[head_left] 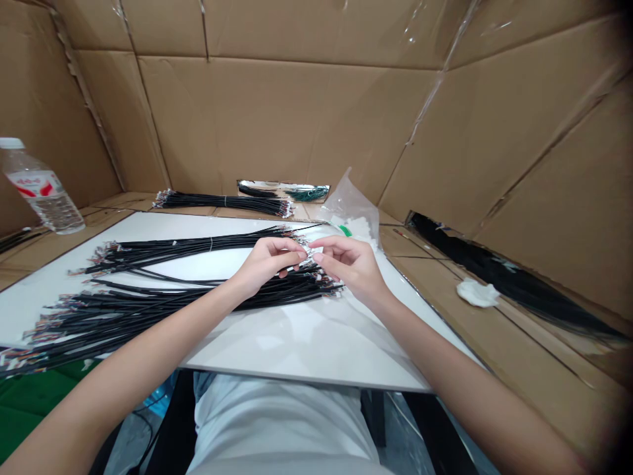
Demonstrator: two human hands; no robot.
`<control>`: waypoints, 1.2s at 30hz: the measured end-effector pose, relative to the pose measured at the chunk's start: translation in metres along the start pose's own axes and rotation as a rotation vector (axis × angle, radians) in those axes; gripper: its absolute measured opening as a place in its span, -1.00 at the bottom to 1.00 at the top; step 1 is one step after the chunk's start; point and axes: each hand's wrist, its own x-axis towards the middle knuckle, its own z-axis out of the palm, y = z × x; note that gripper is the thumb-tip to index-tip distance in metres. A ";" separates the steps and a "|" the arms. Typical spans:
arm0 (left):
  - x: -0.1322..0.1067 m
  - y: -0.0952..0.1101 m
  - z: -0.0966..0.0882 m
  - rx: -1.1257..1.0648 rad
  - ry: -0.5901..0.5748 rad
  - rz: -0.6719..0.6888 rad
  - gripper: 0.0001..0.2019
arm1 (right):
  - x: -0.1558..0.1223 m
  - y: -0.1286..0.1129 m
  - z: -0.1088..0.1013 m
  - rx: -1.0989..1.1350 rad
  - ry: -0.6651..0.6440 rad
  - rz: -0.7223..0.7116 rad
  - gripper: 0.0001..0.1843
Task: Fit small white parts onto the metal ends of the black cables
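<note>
Over the white board, my left hand [271, 262] is closed, thumb against fingers, at the wire end of a black cable. Facing it, my right hand [350, 264] pinches a small white connector [315, 251] between thumb and fingertips. Fingers partly hide the fine wires between the two hands. Under and left of them lies a large pile of black cables [148, 308] with thin coloured wires and white plugs at their ends. A smaller tied bundle of black cables [192, 248] lies just behind that pile.
Behind the white board [297, 349] lies another tied cable bundle [222, 202]. A clear plastic bag [360, 221] with white pieces stands beyond my right hand. At left is a water bottle [42, 188]; at right, a white crumpled wad [477, 293]. Cardboard walls [316, 119] surround the table.
</note>
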 end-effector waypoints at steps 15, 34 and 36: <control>0.001 -0.003 0.002 -0.025 -0.002 0.041 -0.75 | -0.001 -0.004 0.002 -0.020 0.004 0.093 -0.74; -0.001 -0.003 0.004 0.032 -0.035 0.064 -0.78 | 0.000 0.000 -0.002 0.048 -0.042 0.127 -0.74; -0.001 -0.002 0.006 0.030 -0.031 0.068 -0.79 | 0.001 0.000 -0.002 0.044 -0.040 0.134 -0.75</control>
